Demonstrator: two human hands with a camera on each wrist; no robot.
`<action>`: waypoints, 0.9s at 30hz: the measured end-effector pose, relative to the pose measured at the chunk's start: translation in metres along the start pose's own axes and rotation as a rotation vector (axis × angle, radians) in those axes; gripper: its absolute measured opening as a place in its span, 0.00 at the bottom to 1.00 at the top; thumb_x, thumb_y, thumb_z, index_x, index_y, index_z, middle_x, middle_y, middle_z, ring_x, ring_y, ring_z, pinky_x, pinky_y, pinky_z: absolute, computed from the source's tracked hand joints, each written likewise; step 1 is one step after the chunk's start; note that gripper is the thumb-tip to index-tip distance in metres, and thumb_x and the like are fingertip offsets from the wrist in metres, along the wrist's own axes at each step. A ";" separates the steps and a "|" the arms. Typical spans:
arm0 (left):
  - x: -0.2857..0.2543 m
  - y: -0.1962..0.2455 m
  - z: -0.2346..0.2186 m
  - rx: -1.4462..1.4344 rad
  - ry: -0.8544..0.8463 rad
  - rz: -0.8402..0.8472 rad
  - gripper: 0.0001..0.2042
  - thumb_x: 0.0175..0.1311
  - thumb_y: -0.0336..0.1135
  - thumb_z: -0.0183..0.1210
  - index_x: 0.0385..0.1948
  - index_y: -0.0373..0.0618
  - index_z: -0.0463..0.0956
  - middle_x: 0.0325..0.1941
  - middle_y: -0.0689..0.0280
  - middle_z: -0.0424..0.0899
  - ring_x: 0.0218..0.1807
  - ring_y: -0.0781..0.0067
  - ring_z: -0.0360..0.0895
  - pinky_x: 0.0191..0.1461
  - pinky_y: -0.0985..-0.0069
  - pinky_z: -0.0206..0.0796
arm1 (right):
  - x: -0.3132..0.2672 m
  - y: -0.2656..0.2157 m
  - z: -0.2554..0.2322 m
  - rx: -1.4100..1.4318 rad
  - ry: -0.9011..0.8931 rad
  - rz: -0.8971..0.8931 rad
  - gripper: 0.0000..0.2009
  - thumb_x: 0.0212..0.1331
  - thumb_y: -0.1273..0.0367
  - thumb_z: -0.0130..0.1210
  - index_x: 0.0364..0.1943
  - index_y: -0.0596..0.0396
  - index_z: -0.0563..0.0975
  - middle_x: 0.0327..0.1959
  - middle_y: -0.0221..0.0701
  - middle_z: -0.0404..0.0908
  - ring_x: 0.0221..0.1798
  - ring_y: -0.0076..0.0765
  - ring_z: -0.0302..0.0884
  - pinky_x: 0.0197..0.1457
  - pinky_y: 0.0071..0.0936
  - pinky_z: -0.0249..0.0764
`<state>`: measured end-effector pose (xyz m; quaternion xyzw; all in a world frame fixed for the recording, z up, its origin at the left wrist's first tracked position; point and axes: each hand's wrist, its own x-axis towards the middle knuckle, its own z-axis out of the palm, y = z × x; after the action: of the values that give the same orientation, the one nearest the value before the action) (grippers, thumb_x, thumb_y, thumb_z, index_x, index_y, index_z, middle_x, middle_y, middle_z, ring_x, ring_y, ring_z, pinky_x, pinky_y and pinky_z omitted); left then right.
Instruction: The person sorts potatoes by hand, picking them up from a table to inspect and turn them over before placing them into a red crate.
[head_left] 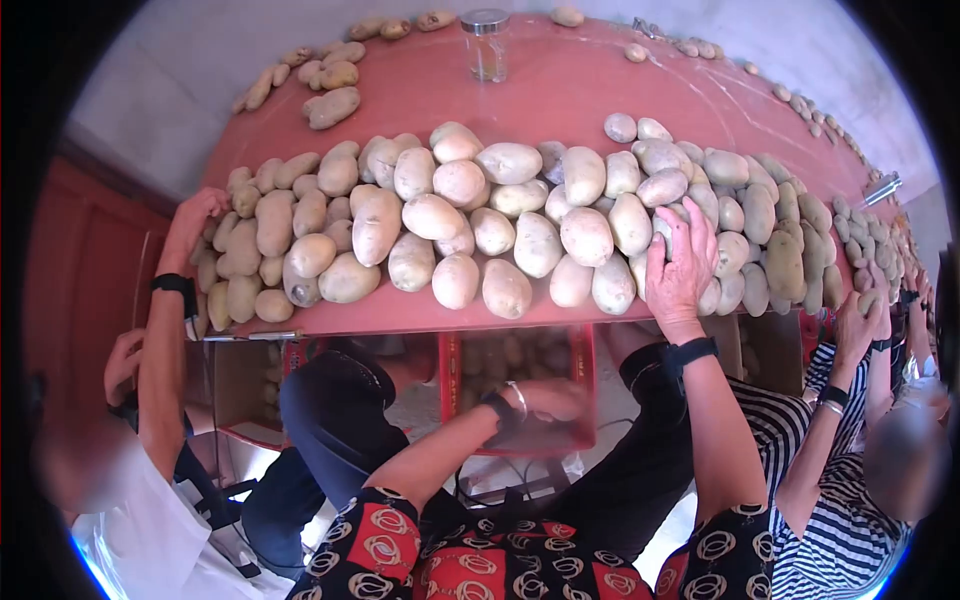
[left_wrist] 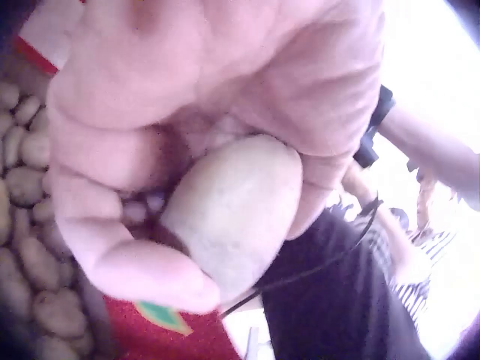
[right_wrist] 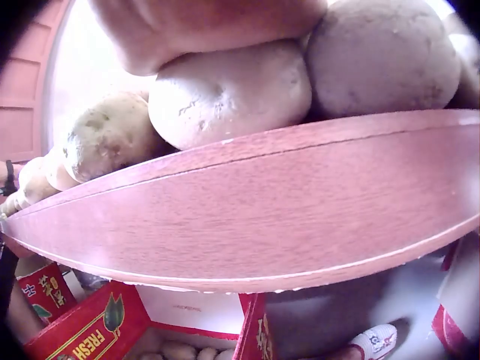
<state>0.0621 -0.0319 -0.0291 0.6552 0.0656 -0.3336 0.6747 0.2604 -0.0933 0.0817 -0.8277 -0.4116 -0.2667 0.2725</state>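
Note:
My left hand (head_left: 552, 399) is low over an open red-edged box (head_left: 590, 385) below the table, blurred in the head view. In the left wrist view its fingers curl round a pale, oval potato (left_wrist: 240, 210). My right hand (head_left: 685, 262) reaches onto the near side of a long heap of potatoes (head_left: 432, 216) on the red table (head_left: 400, 318). Its thumb and fingers bend round a potato (head_left: 661, 232), mostly hidden beneath them. In the right wrist view, part of that hand overhangs a potato (right_wrist: 232, 94) at the table edge.
Potatoes fill the bottom of the red-edged box. A lidded glass jar (head_left: 486, 45) stands at the table's back, with smaller potato groups (head_left: 332, 107) around. A cardboard box (head_left: 250, 390) sits below left. People work at both sides, one in a striped top (head_left: 850, 520).

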 end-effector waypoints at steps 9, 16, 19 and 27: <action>-0.118 0.120 -0.051 -0.465 0.387 0.653 0.30 0.52 0.43 0.55 0.60 0.46 0.62 0.48 0.65 0.74 0.38 0.79 0.73 0.40 0.84 0.66 | -0.001 0.000 -0.001 -0.004 0.025 0.026 0.17 0.51 0.68 0.53 0.48 0.43 0.75 0.61 0.35 0.66 0.63 0.45 0.60 0.62 0.46 0.56; -0.110 0.132 -0.097 -0.309 0.901 0.602 0.23 0.58 0.26 0.50 0.59 0.44 0.67 0.49 0.64 0.74 0.45 0.77 0.73 0.47 0.80 0.65 | -0.002 -0.003 0.000 0.012 0.044 0.054 0.15 0.51 0.68 0.53 0.45 0.43 0.76 0.60 0.34 0.67 0.63 0.44 0.60 0.61 0.45 0.56; -0.092 0.138 -0.110 0.457 1.269 0.587 0.25 0.51 0.26 0.62 0.56 0.42 0.70 0.50 0.63 0.74 0.48 0.73 0.72 0.50 0.75 0.66 | -0.002 -0.001 0.000 0.021 0.048 0.046 0.15 0.51 0.68 0.53 0.46 0.43 0.76 0.60 0.34 0.67 0.63 0.44 0.60 0.62 0.46 0.56; -0.057 0.145 -0.124 0.754 1.487 0.529 0.21 0.50 0.26 0.62 0.49 0.40 0.72 0.48 0.57 0.75 0.49 0.65 0.76 0.48 0.71 0.71 | -0.001 -0.001 0.000 0.054 0.055 0.051 0.16 0.50 0.69 0.54 0.46 0.43 0.76 0.60 0.34 0.66 0.63 0.43 0.60 0.62 0.46 0.56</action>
<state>0.1394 0.0923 0.1058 0.8761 0.2197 0.3483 0.2506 0.2589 -0.0932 0.0814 -0.8227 -0.3899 -0.2710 0.3125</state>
